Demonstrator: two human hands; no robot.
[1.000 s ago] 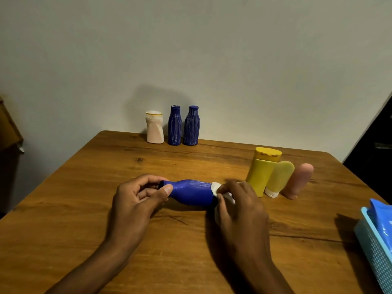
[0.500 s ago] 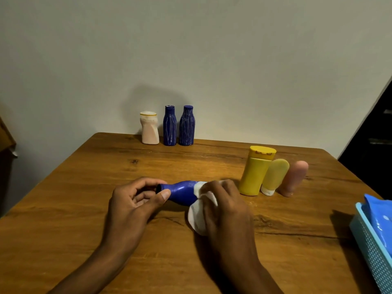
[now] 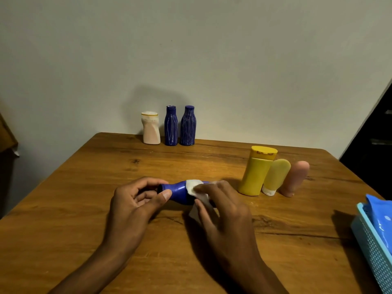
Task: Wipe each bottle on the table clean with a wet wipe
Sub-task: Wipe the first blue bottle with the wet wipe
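Blue ribbed plastic bottle (image 3: pixel 177 193), lying on its side mid wooden counter (image 3: pixel 84 209), cap end pinched in left hand (image 3: pixel 131 205) grip to steady it, body rubbed with white wet wipe (image 3: pixel 194 187) clasped under right hand (image 3: pixel 224 211) fingers.

Wooden table (image 3: pixel 212 262), brown, visible grain and a dark knot toward the far left. Light-blue perforated plastic basket (image 3: pixel 373 251) at the right edge (partly cropped), holding a glossy blue packet (image 3: pixel 381 217). Plain pale wall (image 3: pixel 191 49) behind.
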